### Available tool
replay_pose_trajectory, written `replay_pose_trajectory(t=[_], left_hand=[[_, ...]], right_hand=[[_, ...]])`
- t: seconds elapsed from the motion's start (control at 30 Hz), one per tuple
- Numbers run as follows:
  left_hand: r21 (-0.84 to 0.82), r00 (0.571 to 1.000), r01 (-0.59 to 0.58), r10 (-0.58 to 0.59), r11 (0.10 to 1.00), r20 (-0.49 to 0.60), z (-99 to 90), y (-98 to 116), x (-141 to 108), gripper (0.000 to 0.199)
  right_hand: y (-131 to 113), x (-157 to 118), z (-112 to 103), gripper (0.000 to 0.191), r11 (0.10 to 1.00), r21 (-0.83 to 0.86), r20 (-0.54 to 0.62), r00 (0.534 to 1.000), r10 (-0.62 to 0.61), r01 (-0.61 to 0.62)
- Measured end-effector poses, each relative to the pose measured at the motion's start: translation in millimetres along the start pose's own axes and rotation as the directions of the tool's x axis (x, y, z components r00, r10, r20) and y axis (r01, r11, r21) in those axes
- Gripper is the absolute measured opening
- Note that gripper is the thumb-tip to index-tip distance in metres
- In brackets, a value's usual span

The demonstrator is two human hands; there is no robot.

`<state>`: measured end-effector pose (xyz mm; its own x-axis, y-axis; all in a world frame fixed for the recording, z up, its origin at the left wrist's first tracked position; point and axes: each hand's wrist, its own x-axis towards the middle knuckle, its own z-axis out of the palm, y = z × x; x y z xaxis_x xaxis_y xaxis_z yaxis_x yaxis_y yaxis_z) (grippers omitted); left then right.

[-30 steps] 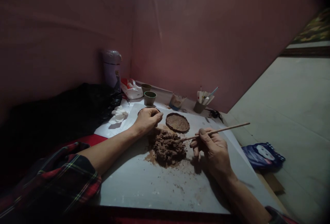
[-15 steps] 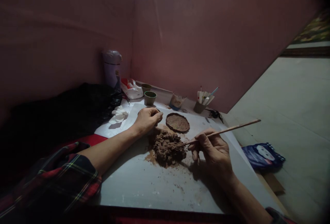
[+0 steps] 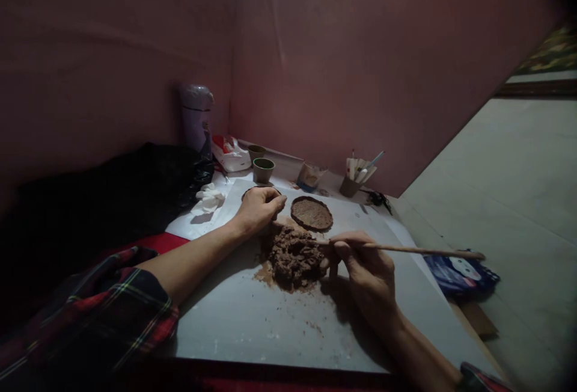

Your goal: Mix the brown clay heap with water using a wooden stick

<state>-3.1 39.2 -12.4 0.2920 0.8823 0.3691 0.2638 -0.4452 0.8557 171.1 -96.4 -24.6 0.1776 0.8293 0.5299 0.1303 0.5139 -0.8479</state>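
My right hand [image 3: 367, 266] is closed round a thin wooden stick [image 3: 417, 250], whose near-level shaft points out to the right. The stick's other end reaches the right side of a crumbly brown mound [image 3: 295, 260] on the pale board. Beyond the mound lies a round, dark-rimmed brown disc [image 3: 312, 213]. My left hand [image 3: 264, 207] is closed at the mound's upper left, over the edge of a second dark-rimmed round piece [image 3: 249, 190]. Whatever its fingertips hold is hidden.
Behind the board [image 3: 234, 332] stand two small cups [image 3: 263, 171], a clear cup [image 3: 310, 177] and a tool pot [image 3: 350, 187]. A purple flask [image 3: 197, 121], black plastic [image 3: 108, 199] and crumpled white gloves [image 3: 209, 198] are at the left. A blue packet [image 3: 460, 275] lies right.
The stick has swung from slanting upward to nearly level, its far end dropping rightward. My right hand has shifted slightly left, closer to the mound. My left hand has hardly moved.
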Motion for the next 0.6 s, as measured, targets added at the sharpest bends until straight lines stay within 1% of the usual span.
replay_pose_trajectory(t=[0.1,0.2,0.27,0.37,0.43,0.5,0.6], left_hand=[[-0.008,1.000,0.011,-0.011,1.000,0.002,-0.2,-0.8,0.5,0.027],[-0.007,1.000,0.010,-0.010,1.000,-0.003,-0.3,-1.7,0.8,0.027],[-0.007,1.000,0.012,-0.012,1.000,-0.008,-0.2,-1.7,0.8,0.027],[-0.018,1.000,0.023,-0.024,1.000,-0.006,-0.1,-0.4,0.6,0.026],[-0.019,1.000,0.025,-0.025,1.000,-0.010,0.0,0.5,0.6,0.026],[-0.013,1.000,0.021,-0.022,1.000,-0.013,0.0,0.8,0.8,0.026],[-0.005,1.000,0.007,-0.007,1.000,-0.013,-0.1,0.5,0.9,0.027]], right_hand=[[-0.6,5.6,0.8,0.012,0.990,0.051,-0.057,0.989,0.136,-0.133],[-3.6,9.7,0.5,0.022,0.964,0.102,-0.103,0.962,0.255,-0.244],[-5.5,11.7,-0.2,0.027,0.957,0.138,-0.146,0.951,0.274,-0.255],[-6.5,14.3,-2.4,0.030,0.959,0.184,-0.230,0.939,0.254,-0.214],[-6.5,16.1,-4.4,0.031,0.954,0.220,-0.261,0.930,0.259,-0.204],[-6.7,17.6,-6.3,0.034,0.943,0.256,-0.246,0.928,0.278,-0.215],[-7.9,18.9,-8.1,0.036,0.925,0.296,-0.191,0.934,0.301,-0.238]])
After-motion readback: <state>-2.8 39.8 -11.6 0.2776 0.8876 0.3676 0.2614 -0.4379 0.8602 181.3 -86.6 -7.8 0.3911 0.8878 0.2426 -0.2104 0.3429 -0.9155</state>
